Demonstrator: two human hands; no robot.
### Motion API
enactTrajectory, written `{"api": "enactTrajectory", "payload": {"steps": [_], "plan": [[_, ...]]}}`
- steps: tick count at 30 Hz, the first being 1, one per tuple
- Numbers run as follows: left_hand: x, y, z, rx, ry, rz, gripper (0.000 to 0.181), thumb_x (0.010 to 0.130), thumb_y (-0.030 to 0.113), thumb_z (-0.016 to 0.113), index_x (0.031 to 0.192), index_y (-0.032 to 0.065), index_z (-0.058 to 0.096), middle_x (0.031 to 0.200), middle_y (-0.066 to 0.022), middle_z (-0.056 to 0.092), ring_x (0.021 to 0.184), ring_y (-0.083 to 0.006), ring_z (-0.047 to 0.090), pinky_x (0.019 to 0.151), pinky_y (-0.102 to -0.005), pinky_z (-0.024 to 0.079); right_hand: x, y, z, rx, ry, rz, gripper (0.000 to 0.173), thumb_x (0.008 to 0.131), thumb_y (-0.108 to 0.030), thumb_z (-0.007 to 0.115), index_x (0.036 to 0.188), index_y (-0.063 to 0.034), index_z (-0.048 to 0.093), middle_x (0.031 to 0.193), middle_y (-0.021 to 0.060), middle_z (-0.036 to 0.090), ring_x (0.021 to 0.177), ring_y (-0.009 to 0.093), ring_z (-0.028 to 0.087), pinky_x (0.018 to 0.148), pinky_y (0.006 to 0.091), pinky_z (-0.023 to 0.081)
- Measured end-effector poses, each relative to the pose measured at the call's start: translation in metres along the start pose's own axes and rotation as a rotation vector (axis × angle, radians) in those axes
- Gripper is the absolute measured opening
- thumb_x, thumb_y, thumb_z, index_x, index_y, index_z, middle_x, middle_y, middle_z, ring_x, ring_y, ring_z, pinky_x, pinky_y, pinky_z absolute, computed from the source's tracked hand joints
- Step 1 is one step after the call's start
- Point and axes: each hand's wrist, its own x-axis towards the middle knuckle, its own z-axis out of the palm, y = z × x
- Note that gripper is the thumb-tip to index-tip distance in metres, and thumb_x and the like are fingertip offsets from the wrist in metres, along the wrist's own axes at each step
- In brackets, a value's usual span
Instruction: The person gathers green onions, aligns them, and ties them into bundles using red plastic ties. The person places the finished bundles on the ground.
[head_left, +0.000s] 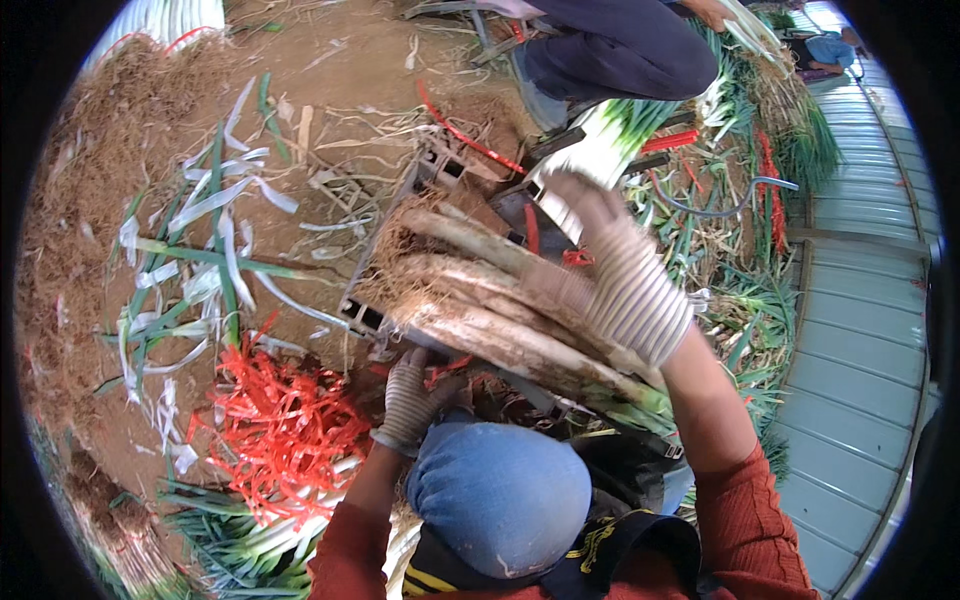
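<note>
In front of me several large green onions, with muddy white stalks and brown roots, lie across a metal frame. Over their far side is my right hand in a striped knit glove, blurred, its fingers spread apart and nothing seen in them. My left hand, gloved alike, is low at the near side of the frame, below the root end. Red plastic strips show beside its fingers, which are partly hidden, so I cannot tell whether it grips one. My knee in blue cloth is just below.
A heap of red plastic strips lies at left, above more green onions. Loose leaves and white peelings litter the soil. Across from me, a co-worker's leg is beside a white-stalked bundle. Corrugated panels stand at right.
</note>
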Motion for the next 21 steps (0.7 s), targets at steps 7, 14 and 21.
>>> {"api": "enactTrajectory", "payload": {"steps": [7,14,21], "plan": [[0.006,0.019,-0.002,-0.190,0.042,0.109,0.027,0.079,0.018,0.079,0.094,0.0030,0.063,0.095,-0.0137,0.062,0.090,-0.0318,0.061,0.081,-0.0405,0.051,0.069,0.139,0.033,0.004,-0.717,0.143,0.045,0.096,-0.024,0.060,0.139,-0.0106,0.057,0.133,0.0178,0.061,0.127,0.032,0.056,0.110,0.0412,0.044],[0.000,0.018,-0.012,-0.166,0.027,0.001,0.019,0.089,0.019,0.071,0.096,0.0017,0.065,0.085,-0.0154,0.063,0.076,-0.0324,0.062,0.072,-0.0403,0.051,0.080,0.168,0.076,-0.012,-0.780,-0.233,0.059,0.082,-0.005,0.057,0.140,-0.0136,0.055,0.138,0.0209,0.055,0.120,0.040,0.058,0.102,0.0459,0.048],[0.002,0.059,-0.033,-0.234,-0.095,-0.244,0.018,0.094,0.014,0.066,0.104,-0.0009,0.068,0.086,-0.0109,0.070,0.073,-0.0189,0.064,0.069,-0.0330,0.052,0.075,0.149,0.100,0.013,-1.044,0.101,0.076,0.077,-0.006,0.063,0.149,-0.0078,0.039,0.123,0.0219,0.065,0.113,0.040,0.063,0.096,0.0468,0.050]]}}
